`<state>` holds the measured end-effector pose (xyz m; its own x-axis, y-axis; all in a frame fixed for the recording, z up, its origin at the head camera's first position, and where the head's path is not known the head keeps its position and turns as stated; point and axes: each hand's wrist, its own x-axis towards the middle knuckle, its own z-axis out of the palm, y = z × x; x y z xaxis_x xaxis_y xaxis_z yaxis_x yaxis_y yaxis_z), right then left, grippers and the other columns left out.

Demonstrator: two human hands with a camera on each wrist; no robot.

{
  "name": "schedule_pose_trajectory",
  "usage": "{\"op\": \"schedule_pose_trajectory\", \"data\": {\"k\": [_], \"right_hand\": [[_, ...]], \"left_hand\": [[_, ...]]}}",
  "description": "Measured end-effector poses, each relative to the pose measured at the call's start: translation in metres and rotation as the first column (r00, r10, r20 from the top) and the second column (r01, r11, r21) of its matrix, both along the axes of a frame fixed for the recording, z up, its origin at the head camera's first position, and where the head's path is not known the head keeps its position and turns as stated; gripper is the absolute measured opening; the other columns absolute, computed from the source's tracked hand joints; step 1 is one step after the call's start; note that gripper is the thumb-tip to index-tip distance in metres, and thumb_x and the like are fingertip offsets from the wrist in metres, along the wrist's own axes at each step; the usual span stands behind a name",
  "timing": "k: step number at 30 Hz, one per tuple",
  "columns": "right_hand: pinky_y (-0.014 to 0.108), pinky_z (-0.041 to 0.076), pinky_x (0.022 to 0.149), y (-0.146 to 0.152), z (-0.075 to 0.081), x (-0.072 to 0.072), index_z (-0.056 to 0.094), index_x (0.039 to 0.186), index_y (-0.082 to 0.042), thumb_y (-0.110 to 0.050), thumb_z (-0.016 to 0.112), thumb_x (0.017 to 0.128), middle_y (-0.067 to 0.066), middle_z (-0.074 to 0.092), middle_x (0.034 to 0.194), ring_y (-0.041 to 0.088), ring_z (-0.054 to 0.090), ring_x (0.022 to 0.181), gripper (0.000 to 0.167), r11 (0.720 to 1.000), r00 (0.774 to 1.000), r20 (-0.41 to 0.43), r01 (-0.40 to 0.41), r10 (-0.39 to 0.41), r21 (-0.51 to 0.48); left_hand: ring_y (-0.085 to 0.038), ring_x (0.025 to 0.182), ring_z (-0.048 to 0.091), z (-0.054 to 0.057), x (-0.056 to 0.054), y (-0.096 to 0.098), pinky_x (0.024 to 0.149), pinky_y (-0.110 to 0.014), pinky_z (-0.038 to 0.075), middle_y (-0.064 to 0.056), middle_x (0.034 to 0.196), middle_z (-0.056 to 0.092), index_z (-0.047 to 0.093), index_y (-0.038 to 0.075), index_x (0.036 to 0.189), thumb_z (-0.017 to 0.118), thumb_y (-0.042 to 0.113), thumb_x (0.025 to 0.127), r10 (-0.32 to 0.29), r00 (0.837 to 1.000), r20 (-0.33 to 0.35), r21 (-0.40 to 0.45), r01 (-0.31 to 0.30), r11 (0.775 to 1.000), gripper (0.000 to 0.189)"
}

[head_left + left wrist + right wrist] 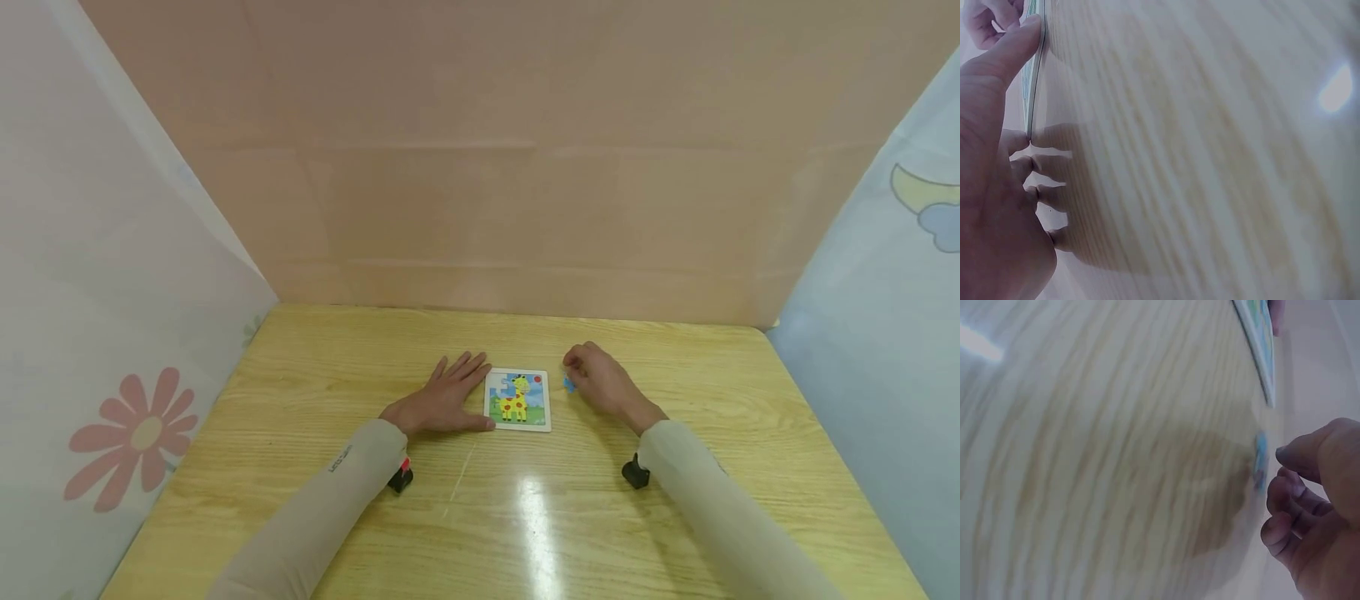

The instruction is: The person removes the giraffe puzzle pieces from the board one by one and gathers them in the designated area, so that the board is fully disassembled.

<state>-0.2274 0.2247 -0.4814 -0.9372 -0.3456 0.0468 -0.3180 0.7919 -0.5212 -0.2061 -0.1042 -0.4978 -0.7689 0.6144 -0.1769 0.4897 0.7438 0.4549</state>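
A square giraffe jigsaw puzzle (525, 408) in a white-edged tray lies flat on the table, a pale gap at its upper left. My left hand (447, 402) rests beside the tray with fingers spread; its thumb (1019, 47) touches the near-left corner and its fingertips reach the far-left one. To the right of the tray a small blue puzzle piece (1260, 461) lies on the wood. Over this piece hovers my right hand (600, 382), fingers bent and thumb close to the piece. In the right wrist view a narrow space shows between thumb and piece.
The wooden table (337, 350) reaches back to a brown panel (480, 208). Pale patterned sheets stand left, with a pink flower (146, 433), and right, with a moon and cloud. Dark wrist cameras (636, 473) sit at both cuffs. Light glares off the near tabletop.
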Motion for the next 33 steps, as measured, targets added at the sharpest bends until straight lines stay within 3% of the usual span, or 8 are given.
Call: {"op": "schedule_pose_trajectory", "data": {"k": [8, 16, 25, 33], "right_hand": [[0.046, 0.062, 0.092, -0.032, 0.008, 0.004, 0.072, 0.121, 0.001, -0.009, 0.062, 0.106, 0.012, 0.068, 0.112, 0.027, 0.070, 0.105, 0.021, 0.997, 0.997, 0.049, -0.068, 0.067, 0.023], [0.040, 0.059, 0.088, -0.054, 0.005, 0.005, 0.074, 0.121, -0.002, -0.013, 0.067, 0.104, 0.008, 0.066, 0.108, 0.019, 0.063, 0.094, 0.022, 0.984, 0.985, 0.070, -0.161, 0.156, 0.076], [0.045, 0.061, 0.095, -0.062, 0.009, 0.011, 0.073, 0.125, -0.001, -0.014, 0.067, 0.104, 0.009, 0.066, 0.112, 0.023, 0.068, 0.103, 0.026, 0.976, 0.983, 0.046, -0.184, 0.180, 0.114], [0.046, 0.062, 0.094, -0.068, 0.014, 0.013, 0.072, 0.130, -0.004, -0.021, 0.067, 0.105, 0.008, 0.065, 0.118, 0.025, 0.070, 0.110, 0.030, 0.957, 0.982, 0.050, -0.190, 0.184, 0.217]], "left_hand": [[-0.025, 0.171, -0.007, -0.001, -0.001, 0.000, 0.137, -0.059, -0.007, 0.000, 0.183, 0.000, 0.014, 0.018, 0.173, 0.065, 0.069, 0.096, 0.004, 1.000, 0.015, 0.013, -0.004, 1.000, 0.105], [-0.026, 0.171, -0.006, 0.001, 0.001, 0.000, 0.137, -0.059, -0.006, 0.000, 0.183, 0.000, 0.015, 0.017, 0.173, 0.064, 0.068, 0.097, 0.002, 1.000, 0.019, 0.005, -0.002, 1.000, 0.104], [-0.026, 0.171, -0.006, -0.001, 0.001, 0.001, 0.137, -0.060, -0.006, 0.001, 0.183, 0.000, 0.016, 0.018, 0.173, 0.064, 0.069, 0.097, 0.001, 1.000, 0.017, 0.001, -0.001, 1.000, 0.103], [-0.026, 0.171, -0.006, -0.001, 0.000, 0.000, 0.137, -0.061, -0.006, 0.000, 0.183, 0.001, 0.016, 0.018, 0.173, 0.065, 0.068, 0.097, 0.005, 1.000, 0.020, 0.011, -0.005, 1.000, 0.104]]}}
